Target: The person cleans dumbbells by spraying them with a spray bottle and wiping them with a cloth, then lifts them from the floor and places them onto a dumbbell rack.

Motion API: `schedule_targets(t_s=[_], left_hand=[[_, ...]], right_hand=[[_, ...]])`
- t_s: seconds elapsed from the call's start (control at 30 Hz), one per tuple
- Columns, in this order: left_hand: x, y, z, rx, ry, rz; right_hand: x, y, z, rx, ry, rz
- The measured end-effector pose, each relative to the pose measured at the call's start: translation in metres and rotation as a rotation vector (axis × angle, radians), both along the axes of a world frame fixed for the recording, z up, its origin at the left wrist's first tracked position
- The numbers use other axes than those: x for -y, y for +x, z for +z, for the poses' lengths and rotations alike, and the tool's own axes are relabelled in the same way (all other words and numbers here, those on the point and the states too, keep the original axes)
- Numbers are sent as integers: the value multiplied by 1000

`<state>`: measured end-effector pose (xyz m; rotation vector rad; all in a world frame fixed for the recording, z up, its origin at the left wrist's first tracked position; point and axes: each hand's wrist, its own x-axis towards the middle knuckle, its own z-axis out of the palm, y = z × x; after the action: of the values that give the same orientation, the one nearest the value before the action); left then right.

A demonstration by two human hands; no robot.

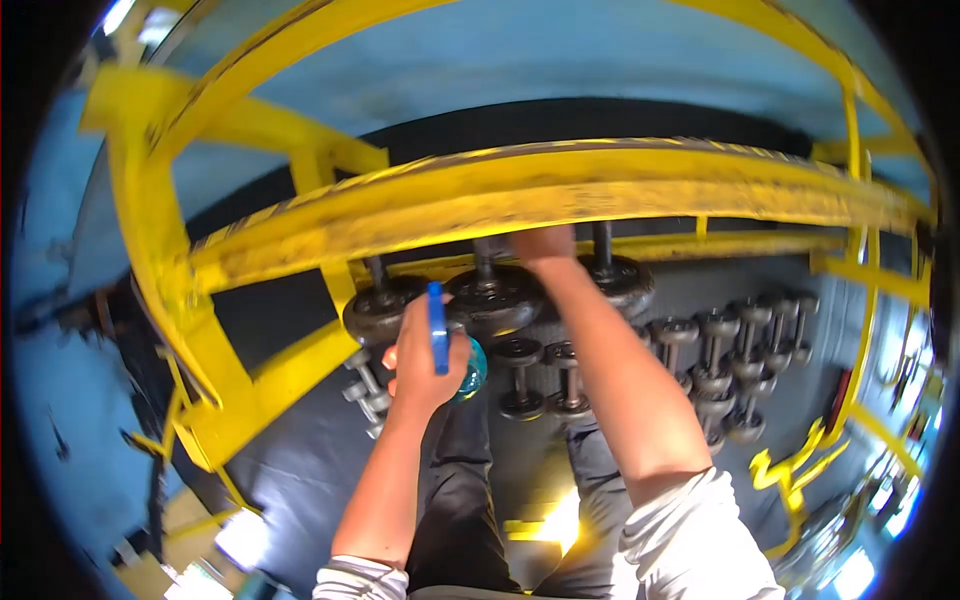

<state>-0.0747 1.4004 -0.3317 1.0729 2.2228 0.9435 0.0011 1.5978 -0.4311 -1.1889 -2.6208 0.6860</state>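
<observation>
My left hand (428, 345) is wrapped round a spray bottle with a blue top (438, 330) and a teal body (472, 372). Close behind it, large dark dumbbells (490, 298) stand on end at the yellow rack (540, 195). My right hand (545, 243) reaches in under the rack's thick yellow beam, between two dumbbell handles. It is blurred and the beam partly covers it, so its fingers and anything in them are hidden. Another large dumbbell (612, 287) is just to the right of my right forearm.
Several smaller dumbbells (716, 350) stand in rows on the dark floor below the rack. Small light-coloured dumbbells (368, 392) lie at the left. Yellow uprights (150, 200) frame the left side, and a yellow metal piece (790, 475) is at the lower right.
</observation>
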Motion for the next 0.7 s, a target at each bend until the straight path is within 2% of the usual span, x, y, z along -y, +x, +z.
schedule_targets(t_s=[0.07, 0.13, 0.2, 0.27, 0.37, 0.43, 0.5, 0.53, 0.63, 0.67, 0.7], left_hand=[[2, 1, 4, 54, 39, -24], [-4, -3, -3, 186, -144, 21], [-7, -4, -16, 225, -82, 50], [-12, -9, -23, 266, -183, 35], [-10, -14, -34, 247, -22, 22], [-3, -22, -37, 203, 104, 12], [7, -33, -33, 237, 111, 66], [11, -37, -31, 264, 116, 108], [26, -49, -26, 266, 127, 95], [32, -54, -24, 248, 118, 90], [38, -58, -23, 261, 99, 85]], right_hand=[[-15, 3, -15, -87, -42, 26], [-3, 1, -14, 21, -59, -106], [-6, 13, -32, -276, -85, -202], [-24, 25, -34, -192, 27, -53], [-12, -6, -25, -226, -29, -125], [23, -48, 5, -202, 81, -147], [44, -76, 15, -7, 615, 110], [48, -85, 10, -2, 622, 129], [44, -83, -7, 280, 480, 372], [37, -74, 12, 253, 394, 418], [29, -62, 21, 105, 382, 411]])
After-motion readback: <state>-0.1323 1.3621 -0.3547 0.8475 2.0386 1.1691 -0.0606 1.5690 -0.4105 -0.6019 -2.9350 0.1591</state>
